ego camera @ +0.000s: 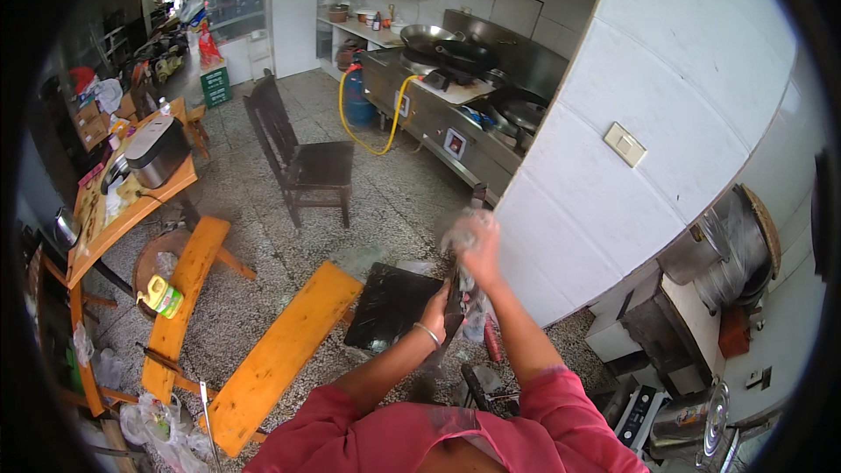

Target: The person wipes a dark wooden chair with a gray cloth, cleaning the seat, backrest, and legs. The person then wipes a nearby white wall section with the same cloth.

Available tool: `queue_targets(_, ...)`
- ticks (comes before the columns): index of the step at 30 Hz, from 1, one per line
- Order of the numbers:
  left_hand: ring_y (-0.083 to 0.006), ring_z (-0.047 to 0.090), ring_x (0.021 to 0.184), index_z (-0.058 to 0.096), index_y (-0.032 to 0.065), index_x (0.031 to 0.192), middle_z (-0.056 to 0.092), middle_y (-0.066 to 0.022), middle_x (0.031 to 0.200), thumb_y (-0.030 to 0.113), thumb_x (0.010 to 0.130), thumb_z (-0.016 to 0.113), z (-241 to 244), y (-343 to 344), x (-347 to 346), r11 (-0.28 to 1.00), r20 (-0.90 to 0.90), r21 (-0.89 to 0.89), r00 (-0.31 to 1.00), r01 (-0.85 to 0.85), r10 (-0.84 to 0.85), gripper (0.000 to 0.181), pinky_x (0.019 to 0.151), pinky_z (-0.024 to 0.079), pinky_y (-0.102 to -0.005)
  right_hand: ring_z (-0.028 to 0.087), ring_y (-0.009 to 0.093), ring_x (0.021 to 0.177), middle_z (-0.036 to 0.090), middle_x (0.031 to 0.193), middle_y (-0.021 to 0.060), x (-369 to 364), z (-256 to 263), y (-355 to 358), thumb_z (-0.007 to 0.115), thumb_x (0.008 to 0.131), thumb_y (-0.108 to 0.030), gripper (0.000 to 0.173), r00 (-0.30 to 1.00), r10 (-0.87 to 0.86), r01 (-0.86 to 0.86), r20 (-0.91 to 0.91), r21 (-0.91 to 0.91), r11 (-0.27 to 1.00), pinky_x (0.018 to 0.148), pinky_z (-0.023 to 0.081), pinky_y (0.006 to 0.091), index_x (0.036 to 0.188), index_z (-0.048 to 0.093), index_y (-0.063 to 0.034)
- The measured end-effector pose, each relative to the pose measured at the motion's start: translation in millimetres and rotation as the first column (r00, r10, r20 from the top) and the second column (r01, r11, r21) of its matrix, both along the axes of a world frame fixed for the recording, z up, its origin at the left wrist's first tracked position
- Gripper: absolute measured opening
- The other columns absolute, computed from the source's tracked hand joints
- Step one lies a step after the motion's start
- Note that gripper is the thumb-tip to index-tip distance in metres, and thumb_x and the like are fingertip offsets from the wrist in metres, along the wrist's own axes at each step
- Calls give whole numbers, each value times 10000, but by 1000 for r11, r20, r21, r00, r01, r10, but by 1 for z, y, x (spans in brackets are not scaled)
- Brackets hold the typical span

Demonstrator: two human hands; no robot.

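A dark wooden chair [394, 305], wet and shiny on its seat, stands close before me, its back rising beside my hands. My left hand [435, 312], with a bangle at the wrist, grips the edge of the chair's back. In my right hand [481, 246] is a bunched greyish cloth [460, 231], pressed against the upper part of the chair's back; both are blurred. Below my right forearm a red cylindrical object [492, 340] stands or lies near the floor, beside crumpled clear plastic [474, 327].
Two orange wooden benches [282, 358] [186, 295] are at the left, one bearing a yellow jug [159, 297]. Another dark chair [320, 164] stands ahead. A tiled wall [591, 190] rises close on the right, near a steel stove [427, 125] with a yellow hose.
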State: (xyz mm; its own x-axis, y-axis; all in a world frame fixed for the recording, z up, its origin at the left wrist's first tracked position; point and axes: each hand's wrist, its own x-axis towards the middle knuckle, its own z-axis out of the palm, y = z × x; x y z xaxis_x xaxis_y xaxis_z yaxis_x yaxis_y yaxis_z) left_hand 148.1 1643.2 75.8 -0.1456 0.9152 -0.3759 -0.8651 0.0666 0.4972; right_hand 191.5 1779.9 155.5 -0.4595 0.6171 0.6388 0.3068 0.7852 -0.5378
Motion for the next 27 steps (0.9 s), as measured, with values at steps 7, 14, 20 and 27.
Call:
queue_targets(7,-189,684,720,648,89,1072,701,-75,806,606,988,551,13,-45,-40,994,-201,96,979,42,-22,532,708,558,-322,555,402,1107,629,1160,164,-60,4,57,716,709,-119,266,987,-159,160,25,-22,987,983,466,464,972,752,-140)
queue_targets(14,-171,659,830,554,25,1373,683,-84,948,778,970,306,23,-63,-61,971,-470,140,850,-194,237,890,781,540,-339,531,396,1148,598,1206,144,-107,1,60,699,703,-126,282,982,-164,158,-99,-68,985,992,464,468,978,746,-165)
queue_targets(20,-124,630,848,631,20,1190,691,-66,982,268,1020,648,50,-54,-37,669,-831,490,-68,-558,552,301,788,528,-283,512,402,1177,586,1236,120,-124,-4,45,715,712,-150,312,983,-151,133,-106,-160,978,1005,469,488,1020,738,-188)
queue_targets(27,-40,536,763,577,60,1245,736,-65,1078,18,969,645,23,-18,-59,439,-673,562,-79,-701,736,287,686,444,-200,550,387,1137,635,1177,140,-120,-20,18,776,669,-228,340,987,62,-64,-145,-10,998,994,472,468,1009,757,-216)
